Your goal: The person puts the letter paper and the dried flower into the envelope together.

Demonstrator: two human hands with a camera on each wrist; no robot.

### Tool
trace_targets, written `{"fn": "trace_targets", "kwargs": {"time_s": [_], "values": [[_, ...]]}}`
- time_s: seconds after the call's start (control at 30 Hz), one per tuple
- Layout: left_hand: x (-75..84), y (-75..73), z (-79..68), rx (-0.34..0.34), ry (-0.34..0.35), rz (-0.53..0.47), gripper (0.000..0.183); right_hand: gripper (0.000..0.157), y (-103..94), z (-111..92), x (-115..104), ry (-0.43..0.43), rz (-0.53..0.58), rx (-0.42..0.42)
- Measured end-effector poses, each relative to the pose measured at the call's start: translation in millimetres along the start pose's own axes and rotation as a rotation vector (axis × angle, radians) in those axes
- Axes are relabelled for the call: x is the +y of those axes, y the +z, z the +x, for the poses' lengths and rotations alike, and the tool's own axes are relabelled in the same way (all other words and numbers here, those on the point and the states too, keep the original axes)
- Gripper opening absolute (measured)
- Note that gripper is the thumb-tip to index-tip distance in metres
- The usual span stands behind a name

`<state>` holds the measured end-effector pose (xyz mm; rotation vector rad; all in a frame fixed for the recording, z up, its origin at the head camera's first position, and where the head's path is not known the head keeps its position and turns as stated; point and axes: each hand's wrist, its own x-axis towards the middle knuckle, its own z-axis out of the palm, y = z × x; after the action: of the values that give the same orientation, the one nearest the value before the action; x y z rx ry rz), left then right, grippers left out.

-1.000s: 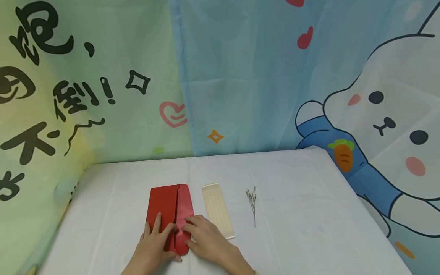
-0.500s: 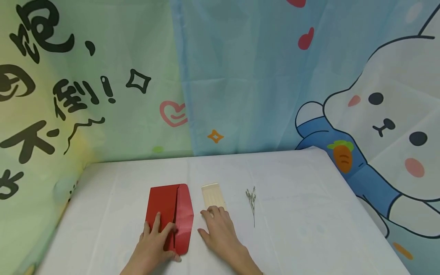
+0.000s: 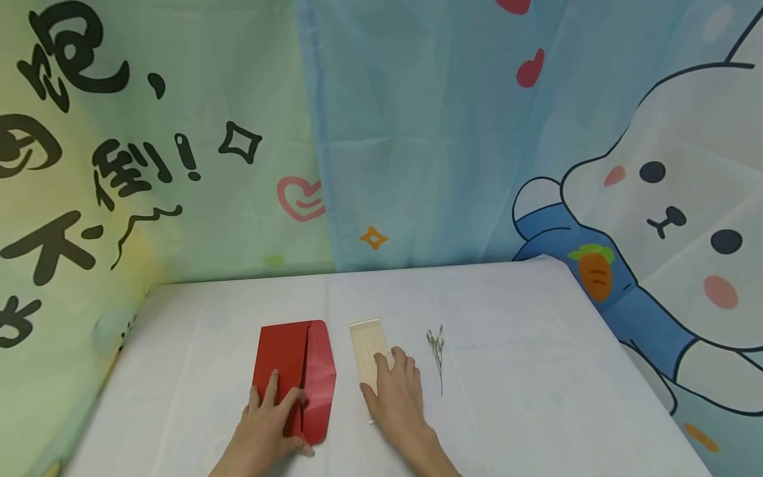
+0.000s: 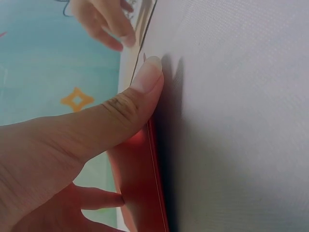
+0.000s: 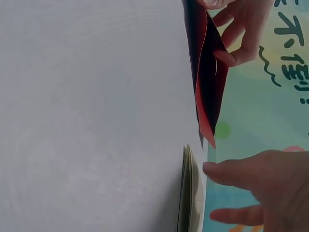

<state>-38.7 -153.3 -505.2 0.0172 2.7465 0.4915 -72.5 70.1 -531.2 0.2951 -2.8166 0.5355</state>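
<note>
At the far left of the head view, black lettering (image 3: 52,248) is printed on the backdrop (image 3: 411,126), which spans the upper frame behind the white-covered desk (image 3: 536,371); in the lower left of centre, the left hand (image 3: 262,424) rests on the red envelope (image 3: 283,351), fingers spread over its face, the thumb at its near edge; this hand presses lightly and is not clenched. The red envelope lies on the desk in the lower frame, left of centre, its flap (image 3: 322,371) folded out toward the right; the right wrist view shows its mouth gaping.

Just right of the red envelope and apart from it lies the cream packet (image 3: 367,338), its far end slightly left of its near end; several layers show along its edge in the right wrist view; the right hand (image 3: 401,401) is at its right side, partly covering it, fingers loosely bent and released; whether the fingertips touch it cannot be told.

Further right, near the right hand but apart from it, the dried sprig (image 3: 437,348) lies with its branching end toward the backdrop; at the far right, a white cartoon animal (image 3: 620,142) is printed on the backdrop.
</note>
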Motion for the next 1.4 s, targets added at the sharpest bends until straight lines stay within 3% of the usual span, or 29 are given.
{"fn": "trace_targets", "kwargs": {"time_s": [0.17, 0.43, 0.7, 0.97, 1.17, 1.4], "values": [[0.6, -1.8, -0.6, 0.0, -0.005, -0.004, 0.08, 0.06, -0.1, 1, 2, 0.075, 0.0, -0.035], [0.5, -0.3, -1.3, 0.01, 0.005, -0.01, 0.079, 0.067, -1.4, 1, 2, 0.1, -0.055, -0.05], [0.0, 1.7, -0.4, 0.018, 0.011, -0.007, 0.078, 0.069, -2.4, 6, -3, 0.17, -0.017, -0.089], [-1.1, 3.4, -0.3, 0.024, 0.01, -0.011, 0.078, 0.086, -7.7, 12, -1, 0.296, 0.11, -0.223], [-0.7, 3.7, 0.4, 0.016, 0.0, -0.01, 0.077, 0.078, -10.4, 13, -1, 0.349, 0.177, -0.263], [0.9, 3.8, 0.4, 0.015, 0.004, 0.0, 0.077, 0.064, -14.5, 12, -1, 0.36, 0.16, -0.266]]}}
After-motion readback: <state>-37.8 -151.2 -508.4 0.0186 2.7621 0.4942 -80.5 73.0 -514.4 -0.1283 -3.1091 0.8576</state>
